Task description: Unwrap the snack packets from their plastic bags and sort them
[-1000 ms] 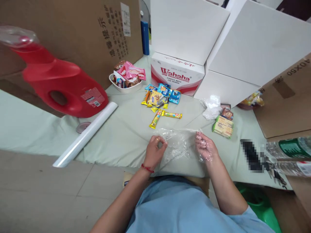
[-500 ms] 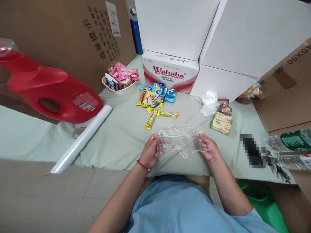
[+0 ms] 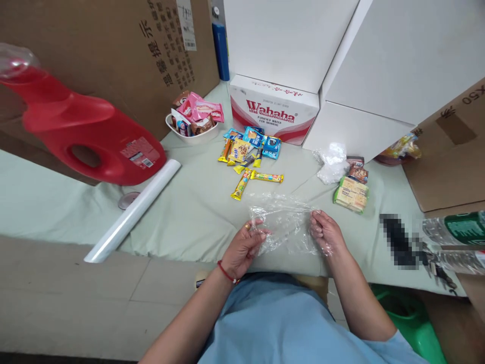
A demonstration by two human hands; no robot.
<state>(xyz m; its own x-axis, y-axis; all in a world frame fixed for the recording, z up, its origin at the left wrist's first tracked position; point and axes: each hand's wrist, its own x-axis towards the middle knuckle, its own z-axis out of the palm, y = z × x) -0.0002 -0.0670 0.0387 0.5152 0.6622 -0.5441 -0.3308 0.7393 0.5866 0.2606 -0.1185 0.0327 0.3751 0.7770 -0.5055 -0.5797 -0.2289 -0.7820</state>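
- Behind wrapped snacks [image 3: 242,149], "Wahaha Purified Water" is printed on a carton [image 3: 273,112].
- Clear film [image 3: 286,225] is pinched by right hand [image 3: 326,232] fingers; left hand [image 3: 242,246] grip cannot be told.

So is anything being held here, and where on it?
A clear plastic film: the right hand pinches its right edge; the left hand touches its left edge, the grip itself unclear.
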